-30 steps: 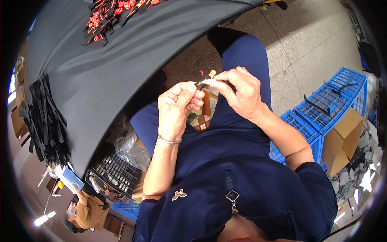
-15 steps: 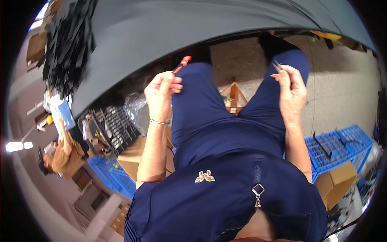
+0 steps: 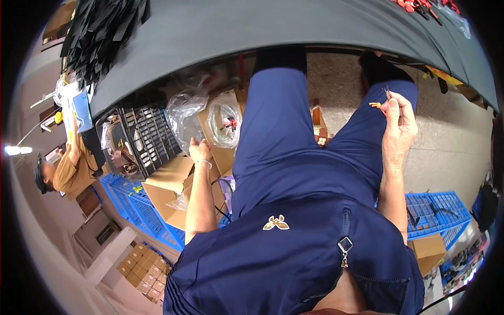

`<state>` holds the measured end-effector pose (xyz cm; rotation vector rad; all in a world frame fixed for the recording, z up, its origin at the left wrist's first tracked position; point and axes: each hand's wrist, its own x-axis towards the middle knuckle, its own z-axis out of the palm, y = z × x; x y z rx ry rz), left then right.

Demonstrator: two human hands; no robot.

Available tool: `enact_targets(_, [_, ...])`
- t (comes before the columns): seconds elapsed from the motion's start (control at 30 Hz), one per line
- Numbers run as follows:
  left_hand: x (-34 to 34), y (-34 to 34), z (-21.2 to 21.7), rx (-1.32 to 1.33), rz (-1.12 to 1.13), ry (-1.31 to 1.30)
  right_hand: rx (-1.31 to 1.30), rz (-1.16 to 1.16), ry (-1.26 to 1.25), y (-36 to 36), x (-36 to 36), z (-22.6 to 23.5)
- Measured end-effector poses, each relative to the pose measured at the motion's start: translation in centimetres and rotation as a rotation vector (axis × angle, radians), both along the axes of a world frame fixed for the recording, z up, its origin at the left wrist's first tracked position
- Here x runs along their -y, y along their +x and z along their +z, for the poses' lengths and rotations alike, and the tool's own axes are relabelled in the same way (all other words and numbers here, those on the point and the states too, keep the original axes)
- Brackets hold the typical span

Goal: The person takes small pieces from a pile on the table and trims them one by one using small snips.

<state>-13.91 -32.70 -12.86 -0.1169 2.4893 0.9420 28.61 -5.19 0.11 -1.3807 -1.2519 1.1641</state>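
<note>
My left hand (image 3: 200, 150) reaches down to an open cardboard box (image 3: 173, 181) beside my left leg, its fingers at a clear plastic bag (image 3: 185, 116) lining the box. What the fingers grip is hidden. My right hand (image 3: 398, 121) is raised above my right knee and pinches a small orange piece (image 3: 376, 105) with a thin dark part sticking up. A second clear bag (image 3: 224, 119) holding small red and black parts sits in the box next to my thigh.
A grey table (image 3: 273, 26) spans the top, with black strips (image 3: 100, 29) at left and red parts (image 3: 420, 6) at right. A black crate (image 3: 139, 139) and blue crates (image 3: 436, 210) stand on the floor. Another person (image 3: 65, 168) sits at left.
My left hand dropped from in front of the table edge, where it held a red piece, down to the box by my leg. The view swung right; my right hand stayed raised.
</note>
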Motion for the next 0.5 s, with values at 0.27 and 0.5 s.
enact_targets(0.27, [-17.3, 11.1, 14.9, -0.51, -0.66, 0.657, -0.094, -0.054, -0.152, 0.0, 0.6, -1.9])
enact_targets(0.5, [-33.4, 19.3, 21.0, -0.749, -1.331, 0.815, -0.022, -0.05, 0.009, 0.1, 0.2, 0.1])
